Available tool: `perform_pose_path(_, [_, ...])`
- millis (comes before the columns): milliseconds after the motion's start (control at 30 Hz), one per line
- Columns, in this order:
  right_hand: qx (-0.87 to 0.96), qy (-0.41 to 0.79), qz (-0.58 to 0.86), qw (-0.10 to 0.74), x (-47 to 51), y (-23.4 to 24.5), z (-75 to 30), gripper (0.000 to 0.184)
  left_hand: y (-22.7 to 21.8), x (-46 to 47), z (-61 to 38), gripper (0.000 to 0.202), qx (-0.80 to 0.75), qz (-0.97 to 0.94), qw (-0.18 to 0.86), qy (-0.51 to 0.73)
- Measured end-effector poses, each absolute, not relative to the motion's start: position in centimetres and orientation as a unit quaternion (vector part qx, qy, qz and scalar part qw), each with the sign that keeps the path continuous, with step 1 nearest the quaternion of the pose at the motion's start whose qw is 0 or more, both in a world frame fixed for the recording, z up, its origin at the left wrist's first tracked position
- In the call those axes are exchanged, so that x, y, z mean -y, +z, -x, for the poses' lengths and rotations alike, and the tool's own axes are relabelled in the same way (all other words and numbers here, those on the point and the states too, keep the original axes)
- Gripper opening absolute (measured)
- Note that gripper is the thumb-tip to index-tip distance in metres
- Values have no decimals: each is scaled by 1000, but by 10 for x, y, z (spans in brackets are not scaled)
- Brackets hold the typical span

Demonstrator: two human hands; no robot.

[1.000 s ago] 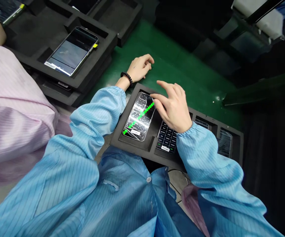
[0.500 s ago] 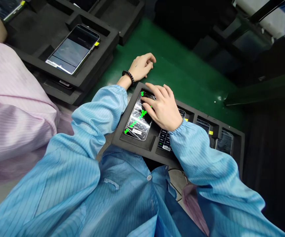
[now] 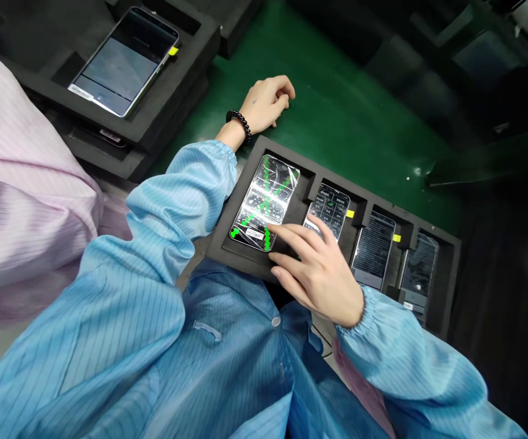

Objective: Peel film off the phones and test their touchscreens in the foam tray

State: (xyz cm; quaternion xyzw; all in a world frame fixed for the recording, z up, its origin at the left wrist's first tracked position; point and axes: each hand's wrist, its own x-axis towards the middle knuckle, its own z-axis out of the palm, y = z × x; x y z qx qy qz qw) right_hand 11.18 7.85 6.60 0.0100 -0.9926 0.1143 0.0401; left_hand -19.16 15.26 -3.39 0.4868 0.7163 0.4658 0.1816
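Note:
A black foam tray (image 3: 286, 272) holds several phones side by side. The leftmost phone (image 3: 260, 204) shows green blocks along crossing diagonal lines on its screen, with a white label near its lower end. One outstretched finger of my right hand (image 3: 321, 271) touches or hovers at that screen's lower right corner; the other fingers are apart and hold nothing. The second phone (image 3: 330, 207), with a grid of buttons, is partly covered by this hand. My left hand (image 3: 266, 105) rests on the green table beyond the tray, fingers loosely curled, with nothing visible in it.
Two more phones, a third phone (image 3: 374, 250) and a fourth phone (image 3: 419, 271), lie in the tray's right slots. At upper left, stacked black trays (image 3: 154, 131) carry another lit phone (image 3: 124, 64). A co-worker's pink sleeve (image 3: 30, 183) is close on my left.
My right hand has moved from the upper part of the leftmost phone's screen down to its lower right corner. A second green diagonal now shows there. The left hand stays on the table.

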Motion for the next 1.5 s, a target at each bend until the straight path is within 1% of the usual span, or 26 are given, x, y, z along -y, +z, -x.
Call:
perform_pose_path(133, [989, 114, 55, 81, -99, 73, -109, 34, -34, -152, 192, 25, -725, -482, 186, 457])
perform_pose_path(233, [985, 102, 94, 104, -115, 68, -102, 35, -33, -152, 191, 24, -719, -486, 181, 463])
perform_pose_path(467, [991, 65, 105, 43, -127, 48, -70, 40, -32, -152, 189, 24, -728, -492, 178, 443])
perform_pose_path(633, [993, 33, 113, 25, -141, 41, -32, 41, -33, -155, 188, 26, -731, -485, 175, 448])
perform_pose_path(800, [994, 28, 107, 15, -146, 37, -14, 42, -35, -156, 189, 25, -724, -487, 178, 455])
perform_pose_path(1067, [997, 26, 68, 13, -128, 42, -37, 41, -36, -156, 191, 21, -719, -475, 196, 469])
perform_pose_path(1200, [998, 32, 43, 12, -115, 47, -56, 39, -34, -156, 190, 24, -719, -472, 197, 470])
perform_pose_path(1400, [999, 38, 10, 36, -88, 49, -90, 35, -29, -153, 188, 28, -726, -472, 185, 464])
perform_pose_path(1500, [998, 53, 2, 30, -74, 53, -108, 35, -31, -152, 189, 28, -722, -477, 181, 468])
